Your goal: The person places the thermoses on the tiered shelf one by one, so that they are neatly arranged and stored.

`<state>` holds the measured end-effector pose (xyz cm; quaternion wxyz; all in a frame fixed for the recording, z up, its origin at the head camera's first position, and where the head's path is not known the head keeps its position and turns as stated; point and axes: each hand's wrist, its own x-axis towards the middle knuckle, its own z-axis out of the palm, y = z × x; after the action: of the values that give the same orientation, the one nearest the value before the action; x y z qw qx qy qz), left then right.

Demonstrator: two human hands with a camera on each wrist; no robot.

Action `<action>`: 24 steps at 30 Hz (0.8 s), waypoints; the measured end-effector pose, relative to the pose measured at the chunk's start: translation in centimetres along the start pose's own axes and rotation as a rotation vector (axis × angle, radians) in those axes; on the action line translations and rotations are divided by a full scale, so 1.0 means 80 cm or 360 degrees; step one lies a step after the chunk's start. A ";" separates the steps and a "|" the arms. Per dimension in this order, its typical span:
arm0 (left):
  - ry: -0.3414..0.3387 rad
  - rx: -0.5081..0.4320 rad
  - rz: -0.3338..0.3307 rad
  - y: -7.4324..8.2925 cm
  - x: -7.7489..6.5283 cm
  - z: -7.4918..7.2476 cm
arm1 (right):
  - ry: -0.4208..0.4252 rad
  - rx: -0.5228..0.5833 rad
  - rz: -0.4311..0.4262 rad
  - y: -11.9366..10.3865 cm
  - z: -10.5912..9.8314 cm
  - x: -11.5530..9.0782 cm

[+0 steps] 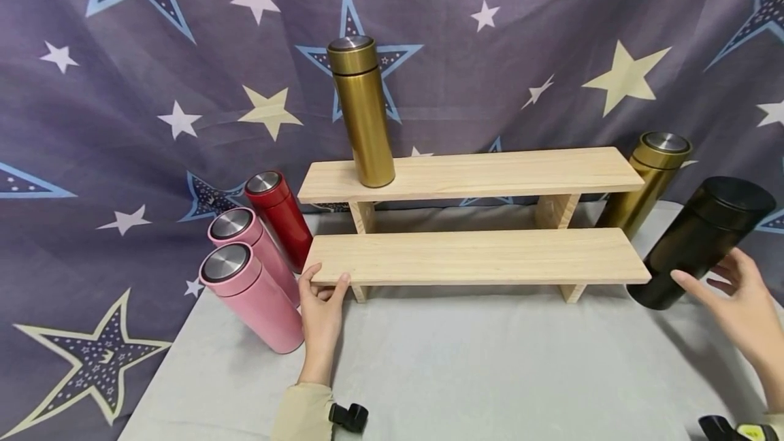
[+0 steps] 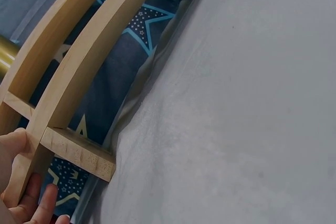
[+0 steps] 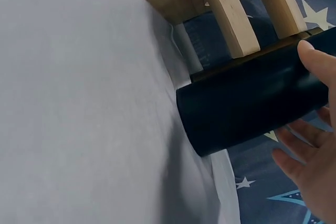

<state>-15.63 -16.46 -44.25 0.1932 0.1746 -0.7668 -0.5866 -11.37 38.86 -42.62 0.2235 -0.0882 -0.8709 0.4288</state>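
Note:
A two-tier wooden shelf (image 1: 478, 257) stands on the cloth-covered table. At the left end of its lower board, my left hand (image 1: 323, 312) pinches the board, thumb and fingers on either side of the wood. My right hand (image 1: 744, 305) is at the lower part of a black thermos bottle (image 1: 692, 243). Its thumb (image 3: 315, 59) overlaps the bottle's side while the other fingers (image 3: 294, 142) spread loosely past the far edge. On the upper board, toward the left, stands a gold thermos bottle (image 1: 367, 121).
Two pink thermos bottles (image 1: 269, 312) and a red one (image 1: 282, 216) stand left of the shelf, close to my left hand. Another gold bottle (image 1: 640, 182) is behind the shelf's right end, beside the black one. A star-patterned curtain (image 1: 459, 101) hangs behind everything.

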 end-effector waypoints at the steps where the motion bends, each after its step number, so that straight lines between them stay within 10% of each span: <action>1: -0.0001 -0.0003 -0.0001 0.000 0.000 0.000 | -0.0020 -0.0007 0.0022 -0.001 0.001 0.001; 14: 0.0013 -0.0040 0.0033 -0.004 0.001 -0.003 | 0.0029 -0.0097 0.0108 0.037 0.024 0.023; 24: -0.0029 -0.0070 0.0049 -0.001 0.001 0.001 | 0.0213 0.0011 0.0230 0.007 0.022 0.010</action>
<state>-15.70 -16.46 -44.33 0.1988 0.1532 -0.7581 -0.6019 -12.93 38.20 -43.74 0.2499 -0.1783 -0.8438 0.4401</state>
